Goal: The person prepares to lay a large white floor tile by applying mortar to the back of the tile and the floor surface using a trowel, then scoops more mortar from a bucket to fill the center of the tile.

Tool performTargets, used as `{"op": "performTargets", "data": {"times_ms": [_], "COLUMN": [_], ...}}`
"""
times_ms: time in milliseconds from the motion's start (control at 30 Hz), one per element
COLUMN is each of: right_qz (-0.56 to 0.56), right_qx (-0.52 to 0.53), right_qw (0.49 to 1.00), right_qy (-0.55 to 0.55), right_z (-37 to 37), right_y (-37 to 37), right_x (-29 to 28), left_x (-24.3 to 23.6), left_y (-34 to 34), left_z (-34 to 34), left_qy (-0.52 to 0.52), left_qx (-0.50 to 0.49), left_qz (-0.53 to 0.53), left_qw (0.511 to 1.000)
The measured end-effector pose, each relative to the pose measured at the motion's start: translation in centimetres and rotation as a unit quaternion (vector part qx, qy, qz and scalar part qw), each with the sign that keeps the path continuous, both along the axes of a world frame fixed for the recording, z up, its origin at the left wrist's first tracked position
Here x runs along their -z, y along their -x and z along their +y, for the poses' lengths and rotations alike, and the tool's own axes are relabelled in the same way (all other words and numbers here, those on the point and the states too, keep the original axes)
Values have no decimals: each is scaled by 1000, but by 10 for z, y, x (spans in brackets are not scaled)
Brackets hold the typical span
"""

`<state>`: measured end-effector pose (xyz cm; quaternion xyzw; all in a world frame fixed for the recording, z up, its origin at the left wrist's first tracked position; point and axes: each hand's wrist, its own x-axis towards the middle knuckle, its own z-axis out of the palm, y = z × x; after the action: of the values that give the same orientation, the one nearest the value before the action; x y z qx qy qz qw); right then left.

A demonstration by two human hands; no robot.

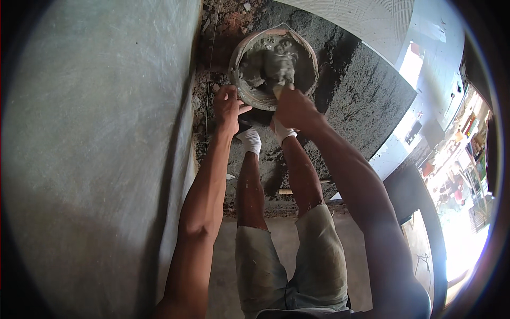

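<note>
A round bucket [313,80] with a mortar-smeared rim holds wet grey mortar [252,66]. My right hand [296,109] is closed round the pale handle of a trowel [279,91] at the near right side of the bucket. The trowel's blade is down in the mix, coated in mortar and smeared by motion, so its shape is hard to make out. At the bucket's near left rim, my left hand [227,109] grips the edge with curled fingers. Some fingertips lie against the bucket's outer side.
A smooth grey wall [106,133] rises close on my left, with a thin string [212,48] beside it. Rough grey mortar [366,85] covers the floor around the bucket. Large pale tiles [366,18] lie beyond and right. A thin stick [285,192] lies near my feet.
</note>
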<state>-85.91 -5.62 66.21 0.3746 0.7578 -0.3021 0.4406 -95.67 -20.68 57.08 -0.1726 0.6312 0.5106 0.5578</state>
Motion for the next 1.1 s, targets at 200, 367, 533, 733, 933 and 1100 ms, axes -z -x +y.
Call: {"op": "performTargets", "data": {"times_ms": [200,367,533,733,933,1100], "right_qz": [-56,-66,-45,-51,-38,-55], "right_qx": [-184,-64,-170,-80,-91,-93], "right_qw": [981,991,974,989,991,992], "right_qy": [-9,-101,-146,-111,-86,-69], "right_z": [-10,33,31,0,7,-8], "right_y": [-3,-9,-40,-15,1,-22], "right_x": [-2,-95,6,-26,-70,-39], "left_x": [5,-1,-9,-19,-31,-35], "left_y": [-11,1,-28,-13,-8,-34], "left_z": [9,13,48,28,24,37], "left_qy": [40,19,-32,22,35,11], "left_qx": [-3,9,12,-3,-4,-11], "left_qz": [-35,7,-26,1,-13,-27], "left_qw": [999,1000,999,1000,999,1000]}}
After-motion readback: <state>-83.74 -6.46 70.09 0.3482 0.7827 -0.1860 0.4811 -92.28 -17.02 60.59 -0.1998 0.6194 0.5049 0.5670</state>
